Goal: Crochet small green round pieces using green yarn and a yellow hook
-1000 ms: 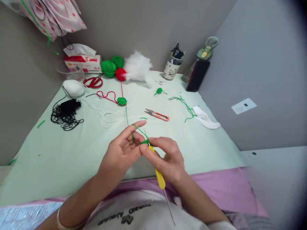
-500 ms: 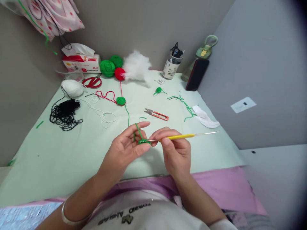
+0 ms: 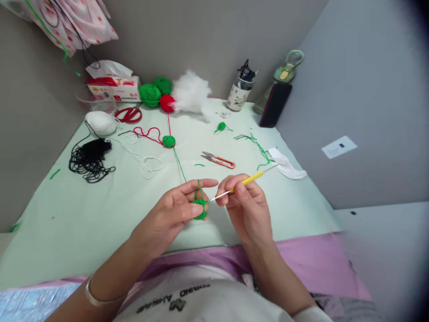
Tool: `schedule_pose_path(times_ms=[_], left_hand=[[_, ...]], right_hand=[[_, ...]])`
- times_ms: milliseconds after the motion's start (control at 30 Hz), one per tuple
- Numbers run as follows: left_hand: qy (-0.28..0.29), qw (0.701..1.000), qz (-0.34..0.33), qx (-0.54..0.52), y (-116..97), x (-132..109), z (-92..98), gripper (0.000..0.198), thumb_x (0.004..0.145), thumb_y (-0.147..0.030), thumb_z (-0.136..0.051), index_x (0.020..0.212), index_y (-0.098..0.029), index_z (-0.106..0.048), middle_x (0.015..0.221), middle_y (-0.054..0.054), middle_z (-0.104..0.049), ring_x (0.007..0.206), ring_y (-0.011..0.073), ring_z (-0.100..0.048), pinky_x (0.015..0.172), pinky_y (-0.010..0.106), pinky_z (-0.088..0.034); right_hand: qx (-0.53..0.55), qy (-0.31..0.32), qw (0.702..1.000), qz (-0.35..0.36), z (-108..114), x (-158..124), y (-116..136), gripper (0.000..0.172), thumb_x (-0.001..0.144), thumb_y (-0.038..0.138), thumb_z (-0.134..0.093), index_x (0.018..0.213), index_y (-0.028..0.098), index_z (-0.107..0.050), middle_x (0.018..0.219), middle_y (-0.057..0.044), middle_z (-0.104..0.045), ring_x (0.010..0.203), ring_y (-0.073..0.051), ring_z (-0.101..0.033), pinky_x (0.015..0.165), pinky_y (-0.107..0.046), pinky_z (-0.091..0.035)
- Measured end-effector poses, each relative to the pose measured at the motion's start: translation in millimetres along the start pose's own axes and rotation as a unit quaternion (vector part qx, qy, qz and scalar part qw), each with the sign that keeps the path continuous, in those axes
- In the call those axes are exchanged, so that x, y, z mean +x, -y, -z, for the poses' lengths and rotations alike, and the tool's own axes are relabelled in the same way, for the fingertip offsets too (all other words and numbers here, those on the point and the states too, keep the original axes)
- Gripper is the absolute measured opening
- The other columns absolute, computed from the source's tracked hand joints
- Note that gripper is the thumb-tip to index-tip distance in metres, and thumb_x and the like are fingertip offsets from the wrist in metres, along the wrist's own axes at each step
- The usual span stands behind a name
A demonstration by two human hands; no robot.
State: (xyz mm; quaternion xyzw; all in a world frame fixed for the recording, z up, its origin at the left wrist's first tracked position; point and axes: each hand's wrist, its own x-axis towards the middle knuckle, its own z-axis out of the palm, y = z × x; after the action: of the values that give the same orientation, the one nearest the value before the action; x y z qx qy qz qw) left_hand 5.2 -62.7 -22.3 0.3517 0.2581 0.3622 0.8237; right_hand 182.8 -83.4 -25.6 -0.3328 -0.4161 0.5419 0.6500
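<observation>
Between the thumb and fingers of my left hand (image 3: pixel 174 210) is pinched a small green crochet piece (image 3: pixel 200 210). Green yarn (image 3: pixel 180 164) loops over the outstretched index finger and runs back to a small green ball (image 3: pixel 169 141) on the table. My right hand (image 3: pixel 250 201) grips a crochet hook (image 3: pixel 252 178) with a yellow handle, its metal tip pointing left, close to the right edge of the crochet piece. Whether a loop sits on the tip is too small to tell.
Orange thread snips (image 3: pixel 218 160) lie beyond my hands. Left are tangled black yarn (image 3: pixel 90 156), a white yarn ball (image 3: pixel 100 123) and red scissors (image 3: pixel 129 115). White stuffing (image 3: pixel 191 94), a jar of pens (image 3: pixel 239 91) and a phone (image 3: pixel 275 105) stand at the back. Yarn scraps (image 3: pixel 258 145) lie right.
The hook has drawn back to the right and tilted, its yellow end now higher. The crochet piece has turned, showing more of its face, and my left index finger has stretched out to the right.
</observation>
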Motion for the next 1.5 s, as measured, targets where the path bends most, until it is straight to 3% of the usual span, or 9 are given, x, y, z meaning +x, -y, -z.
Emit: schedule_pose_path(times_ms=[200, 333, 567, 967, 1067, 1200, 1367, 1433, 1500], left_hand=[[-0.064, 0.990, -0.067, 0.109, 5, 2, -5.9, 0.039, 0.089, -0.028, -0.083, 0.126, -0.034, -0.076, 0.110, 0.001, -0.076, 0.109, 0.0193, -0.066, 0.098, 0.030, -0.050], [-0.049, 0.988, -0.062, 0.131, 3, -1, 0.5, 0.032, 0.096, -0.038, -0.075, 0.127, -0.031, -0.076, 0.105, 0.003, -0.073, 0.105, 0.0201, -0.065, 0.099, 0.033, -0.048], [-0.081, 0.980, -0.073, 0.169, 0, -3, 1.4, 0.028, 0.090, -0.028, -0.082, 0.117, -0.033, -0.079, 0.094, -0.001, -0.066, 0.093, 0.0160, -0.063, 0.088, 0.027, -0.050], [-0.124, 0.953, -0.107, 0.255, -5, -6, 3.3, 0.031, 0.090, -0.020, -0.077, 0.117, -0.034, -0.080, 0.092, -0.001, -0.066, 0.097, 0.0192, -0.061, 0.095, 0.031, -0.045], [-0.133, 0.943, -0.127, 0.277, -5, -5, 0.3, 0.031, 0.090, -0.018, -0.077, 0.115, -0.035, -0.081, 0.093, -0.001, -0.066, 0.098, 0.0192, -0.061, 0.097, 0.031, -0.044], [-0.161, 0.940, -0.140, 0.264, -2, -4, -7.4, 0.029, 0.089, -0.024, -0.081, 0.117, -0.032, -0.081, 0.092, 0.000, -0.066, 0.103, 0.0201, -0.061, 0.103, 0.032, -0.042], [-0.128, 0.988, -0.056, 0.066, 0, -2, -13.4, 0.048, 0.086, -0.029, -0.085, 0.133, -0.029, -0.074, 0.090, -0.001, -0.065, 0.088, 0.0166, -0.060, 0.089, 0.030, -0.048], [-0.094, 0.995, 0.011, -0.023, -1, 0, -11.6, 0.045, 0.086, -0.033, -0.084, 0.130, -0.026, -0.076, 0.086, 0.000, -0.064, 0.080, 0.0142, -0.057, 0.082, 0.028, -0.049], [-0.092, 0.994, 0.024, -0.053, -3, 1, -8.7, 0.040, 0.085, -0.032, -0.085, 0.124, -0.023, -0.080, 0.080, -0.001, -0.062, 0.075, 0.0123, -0.054, 0.077, 0.024, -0.047]], right_hand=[[-0.175, 0.006, 0.977, 0.119, -4, -6, -8, 0.014, 0.101, 0.031, -0.069, 0.103, 0.031, -0.083, 0.097, -0.005, -0.080, 0.095, -0.021, -0.072, 0.085, -0.037, -0.058], [-0.114, -0.016, 0.990, 0.077, -1, -4, -8, 0.015, 0.101, 0.036, -0.068, 0.098, 0.029, -0.081, 0.094, -0.003, -0.080, 0.081, -0.018, -0.069, 0.072, -0.032, -0.055], [-0.034, -0.002, 0.999, 0.019, -1, 1, -5, 0.018, 0.101, 0.039, -0.068, 0.092, 0.024, -0.075, 0.085, -0.002, -0.076, 0.073, -0.015, -0.068, 0.067, -0.029, -0.055], [-0.193, 0.037, 0.974, 0.110, 2, -8, 5, 0.022, 0.108, 0.024, -0.053, 0.107, 0.027, -0.075, 0.100, -0.003, -0.077, 0.082, -0.016, -0.073, 0.075, -0.034, -0.059], [-0.261, 0.063, 0.950, 0.162, 3, -9, 6, 0.025, 0.108, 0.019, -0.051, 0.115, 0.028, -0.073, 0.103, -0.004, -0.077, 0.089, -0.018, -0.073, 0.079, -0.036, -0.060], [-0.380, 0.098, 0.871, 0.296, 6, -10, 0, 0.030, 0.103, 0.015, -0.057, 0.126, 0.028, -0.071, 0.106, -0.007, -0.079, 0.096, -0.022, -0.075, 0.077, -0.037, -0.062], [-0.490, 0.069, 0.795, 0.352, 7, -12, -10, 0.032, 0.097, 0.017, -0.068, 0.113, 0.043, -0.079, 0.103, -0.001, -0.080, 0.085, -0.021, -0.075, 0.073, -0.035, -0.063], [-0.454, 0.052, 0.824, 0.335, 4, -13, -9, 0.033, 0.098, 0.017, -0.066, 0.117, 0.040, -0.078, 0.104, -0.003, -0.080, 0.090, -0.022, -0.075, 0.075, -0.037, -0.063], [-0.360, 0.010, 0.890, 0.280, 1, -12, -6, 0.028, 0.103, 0.019, -0.060, 0.118, 0.034, -0.077, 0.101, -0.005, -0.080, 0.089, -0.022, -0.074, 0.074, -0.038, -0.062]])
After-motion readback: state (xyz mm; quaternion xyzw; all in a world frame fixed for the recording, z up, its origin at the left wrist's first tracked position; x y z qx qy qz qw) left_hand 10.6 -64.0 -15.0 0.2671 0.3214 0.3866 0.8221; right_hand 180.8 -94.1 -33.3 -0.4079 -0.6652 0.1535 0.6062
